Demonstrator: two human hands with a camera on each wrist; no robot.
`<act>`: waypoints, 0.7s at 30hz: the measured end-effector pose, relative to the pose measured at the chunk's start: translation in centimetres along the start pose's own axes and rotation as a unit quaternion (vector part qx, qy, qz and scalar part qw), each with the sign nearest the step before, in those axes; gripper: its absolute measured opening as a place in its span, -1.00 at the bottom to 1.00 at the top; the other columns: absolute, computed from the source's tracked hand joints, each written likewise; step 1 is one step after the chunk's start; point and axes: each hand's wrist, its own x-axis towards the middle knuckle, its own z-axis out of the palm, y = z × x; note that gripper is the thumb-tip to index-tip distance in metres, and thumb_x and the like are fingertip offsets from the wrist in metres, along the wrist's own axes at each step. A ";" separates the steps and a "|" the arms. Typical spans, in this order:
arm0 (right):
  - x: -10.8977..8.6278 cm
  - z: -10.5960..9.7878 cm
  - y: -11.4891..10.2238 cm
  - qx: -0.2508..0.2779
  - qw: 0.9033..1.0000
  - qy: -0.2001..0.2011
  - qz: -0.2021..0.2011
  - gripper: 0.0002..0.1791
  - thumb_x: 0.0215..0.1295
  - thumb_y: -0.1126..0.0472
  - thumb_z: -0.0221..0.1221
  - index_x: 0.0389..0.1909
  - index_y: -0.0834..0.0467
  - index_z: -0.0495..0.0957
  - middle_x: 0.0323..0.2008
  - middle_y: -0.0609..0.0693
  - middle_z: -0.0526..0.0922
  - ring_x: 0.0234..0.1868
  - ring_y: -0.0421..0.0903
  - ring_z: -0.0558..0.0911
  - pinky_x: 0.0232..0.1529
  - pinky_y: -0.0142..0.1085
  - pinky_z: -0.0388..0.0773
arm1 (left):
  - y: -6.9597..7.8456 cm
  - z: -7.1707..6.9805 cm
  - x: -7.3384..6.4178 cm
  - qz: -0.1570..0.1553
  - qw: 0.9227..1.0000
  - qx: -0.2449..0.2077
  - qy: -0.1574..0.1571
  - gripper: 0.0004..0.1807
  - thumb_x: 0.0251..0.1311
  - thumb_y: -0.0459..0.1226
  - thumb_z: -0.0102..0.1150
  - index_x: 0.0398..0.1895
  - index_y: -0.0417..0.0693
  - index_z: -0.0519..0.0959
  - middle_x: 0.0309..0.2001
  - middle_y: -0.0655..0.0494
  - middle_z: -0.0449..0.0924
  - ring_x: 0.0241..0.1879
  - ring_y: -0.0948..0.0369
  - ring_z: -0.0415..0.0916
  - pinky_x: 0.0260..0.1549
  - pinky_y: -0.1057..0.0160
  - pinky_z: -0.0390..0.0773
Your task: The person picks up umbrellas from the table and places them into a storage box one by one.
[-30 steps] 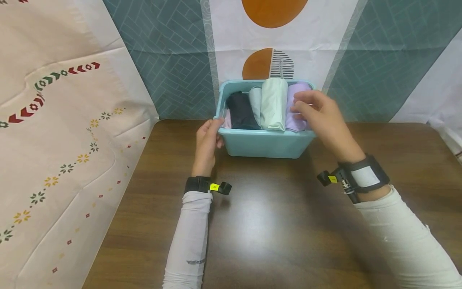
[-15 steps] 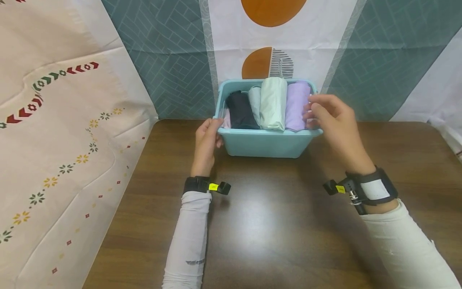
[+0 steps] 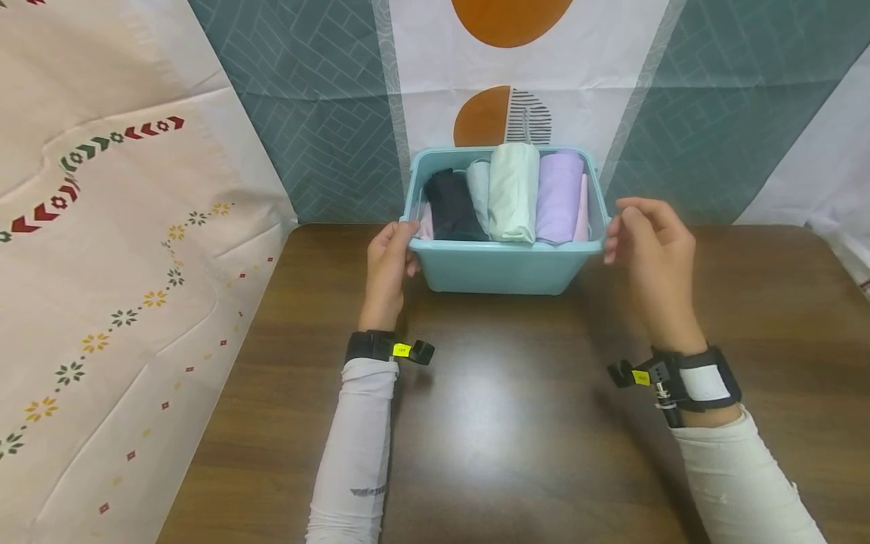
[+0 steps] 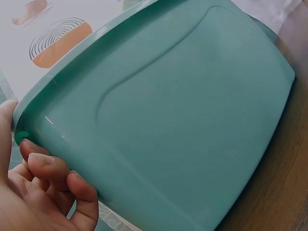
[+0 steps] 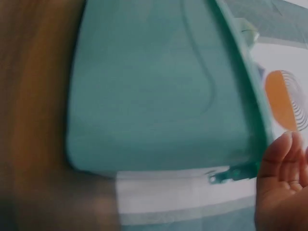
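A light blue plastic bin [image 3: 499, 270] stands at the back of the table, packed with rolled cloths. From left to right in the head view lie a pale pink piece [image 3: 426, 223], a black roll [image 3: 453, 208], a light blue roll [image 3: 479, 189], a taller mint-green roll [image 3: 513, 193], a lilac roll [image 3: 559, 198] and a pink strip [image 3: 581, 211]. My left hand [image 3: 389, 264] grips the bin's front left corner, thumb on the rim and fingers curled beneath it. Just outside the right rim, my right hand [image 3: 655, 257] holds nothing, its fingers loosely bent, fingertips beside the rim.
The brown wooden table [image 3: 476, 423] reaches back to a hanging patterned cloth [image 3: 333, 113] behind the bin. A cream cloth with embroidered flowers [image 3: 115, 264] borders the left side.
My right hand has moved from over the lilac roll to the right and toward me, out past the bin's right rim, uncovering the pink strip. The left hand keeps its grip.
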 end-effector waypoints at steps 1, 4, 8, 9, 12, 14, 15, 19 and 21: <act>-0.2 -0.2 0.1 0.007 1.000 0.002 -0.002 -0.66 0.39 0.18 0.14 0.04 0.32 0.51 -0.30 0.22 0.51 -0.38 0.00 0.49 -0.38 -0.32 0.52 | 0.0 0.0 0.0 0.000 1.000 -0.001 0.000 -0.66 0.22 -0.10 0.20 -0.51 -0.09 0.33 -0.65 0.09 0.18 -0.72 0.20 0.16 -0.63 0.27 0.25; -0.5 -0.6 0.6 0.027 1.000 0.005 -0.011 -0.64 0.40 0.17 0.12 0.03 0.38 0.49 -0.36 0.21 0.50 -0.41 0.01 0.49 -0.39 -0.30 0.52 | 0.1 0.0 0.0 -0.001 1.000 0.000 -0.001 -0.67 0.23 -0.10 0.20 -0.50 -0.08 0.34 -0.65 0.09 0.19 -0.72 0.20 0.17 -0.62 0.28 0.25; -1.0 -1.1 1.3 0.040 0.999 -0.004 -0.007 -0.61 0.42 0.16 0.11 0.00 0.46 0.46 -0.39 0.21 0.49 -0.43 0.02 0.50 -0.39 -0.27 0.54 | 0.0 0.0 -0.1 0.003 1.000 0.002 0.002 -0.67 0.23 -0.10 0.20 -0.49 -0.09 0.34 -0.64 0.07 0.20 -0.71 0.21 0.17 -0.62 0.28 0.26; -1.1 -1.3 1.5 0.043 0.999 -0.005 -0.003 -0.60 0.42 0.16 0.10 -0.01 0.47 0.45 -0.39 0.22 0.49 -0.43 0.02 0.50 -0.38 -0.27 0.54 | 0.0 0.0 -0.1 0.004 1.000 0.002 0.003 -0.67 0.23 -0.10 0.20 -0.49 -0.09 0.34 -0.64 0.07 0.20 -0.72 0.21 0.17 -0.62 0.28 0.26; -1.6 -1.7 2.1 0.038 0.999 -0.005 0.009 -0.60 0.42 0.16 0.10 -0.02 0.48 0.46 -0.38 0.21 0.50 -0.41 0.02 0.51 -0.36 -0.25 0.55 | 0.0 0.0 0.0 0.007 1.000 0.001 0.003 -0.68 0.23 -0.11 0.20 -0.50 -0.09 0.35 -0.64 0.07 0.20 -0.72 0.21 0.17 -0.63 0.28 0.26; -2.0 -2.1 2.5 0.027 0.999 -0.004 0.017 -0.60 0.42 0.14 0.11 -0.02 0.46 0.47 -0.38 0.21 0.50 -0.40 0.02 0.52 -0.34 -0.25 0.56 | 0.0 0.0 0.0 0.007 1.000 0.002 0.003 -0.68 0.23 -0.11 0.19 -0.50 -0.09 0.36 -0.64 0.07 0.21 -0.72 0.21 0.18 -0.63 0.28 0.27; -2.2 -2.2 2.6 0.020 1.000 -0.004 0.022 -0.59 0.42 0.13 0.11 -0.02 0.45 0.47 -0.37 0.21 0.50 -0.39 0.02 0.52 -0.33 -0.24 0.56 | 0.0 0.0 0.0 0.007 1.000 0.004 0.003 -0.68 0.24 -0.11 0.19 -0.49 -0.09 0.36 -0.63 0.07 0.22 -0.72 0.21 0.18 -0.63 0.29 0.28; -2.8 -2.8 3.1 0.011 0.999 -0.013 0.048 -0.60 0.43 0.11 0.10 0.00 0.41 0.48 -0.35 0.20 0.50 -0.37 0.02 0.53 -0.32 -0.23 0.56 | -0.1 0.1 0.0 0.006 1.000 0.009 0.010 -0.69 0.23 -0.10 0.19 -0.49 -0.09 0.38 -0.63 0.07 0.23 -0.71 0.22 0.19 -0.63 0.29 0.28; -2.9 -3.2 3.2 0.041 0.996 -0.028 0.072 -0.61 0.44 0.13 0.08 0.01 0.42 0.46 -0.34 0.17 0.50 -0.36 0.00 0.52 -0.31 -0.24 0.55 | -0.1 0.1 0.1 0.006 1.000 0.011 0.013 -0.69 0.23 -0.10 0.19 -0.49 -0.09 0.38 -0.63 0.07 0.23 -0.71 0.22 0.19 -0.64 0.30 0.28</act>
